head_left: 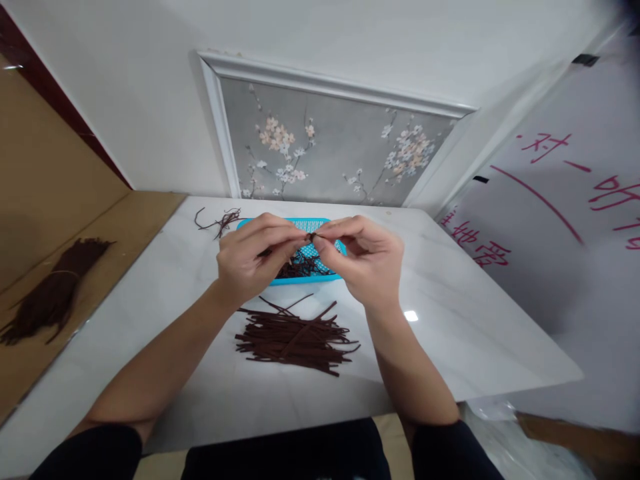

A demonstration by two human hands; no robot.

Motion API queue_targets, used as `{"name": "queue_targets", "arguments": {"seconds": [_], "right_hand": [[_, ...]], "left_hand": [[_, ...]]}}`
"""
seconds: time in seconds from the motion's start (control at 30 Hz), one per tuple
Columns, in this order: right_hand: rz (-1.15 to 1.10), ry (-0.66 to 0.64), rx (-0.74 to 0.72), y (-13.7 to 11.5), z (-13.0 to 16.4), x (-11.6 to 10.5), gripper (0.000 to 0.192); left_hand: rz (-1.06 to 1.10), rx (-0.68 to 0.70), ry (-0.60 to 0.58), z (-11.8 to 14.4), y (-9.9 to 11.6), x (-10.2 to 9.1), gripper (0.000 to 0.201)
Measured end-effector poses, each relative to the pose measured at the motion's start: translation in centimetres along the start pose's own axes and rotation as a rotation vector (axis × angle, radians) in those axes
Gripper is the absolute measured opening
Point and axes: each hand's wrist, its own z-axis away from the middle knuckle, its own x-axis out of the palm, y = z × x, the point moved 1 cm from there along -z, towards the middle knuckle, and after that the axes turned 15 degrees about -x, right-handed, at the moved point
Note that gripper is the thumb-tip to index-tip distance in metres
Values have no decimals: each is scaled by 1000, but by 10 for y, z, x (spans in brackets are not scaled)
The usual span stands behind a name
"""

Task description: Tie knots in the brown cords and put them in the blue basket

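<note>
Fingers of left hand (pixel 250 257) and right hand (pixel 367 257) pinched one dark strip (pixel 311 237) above the blue basket (pixel 300 280); the strip pile (pixel 295 337) lay on the counter (pixel 450 333).

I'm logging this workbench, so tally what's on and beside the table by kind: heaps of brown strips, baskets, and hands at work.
Heaps of brown strips: 4 (loose pile, small tangle, some in the basket, tied bundle)
Blue basket: 1
Hands: 2, left hand and right hand, pinching one strip between them
Total: 7
</note>
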Motion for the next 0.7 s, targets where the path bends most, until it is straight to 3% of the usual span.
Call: {"name": "queue_targets", "arguments": {"seconds": [0.13, 0.4, 0.7], "right_hand": [[40, -93, -23, 0, -2, -9, 11], [82, -214, -77, -2, -7, -17, 11], [106, -165, -116, 2, -6, -16, 12]], "left_hand": [[48, -66, -38, 1, 2, 2, 10], [239, -387, -108, 5, 9, 6, 6], [248, -388, -123, 2, 11, 5, 5]]}}
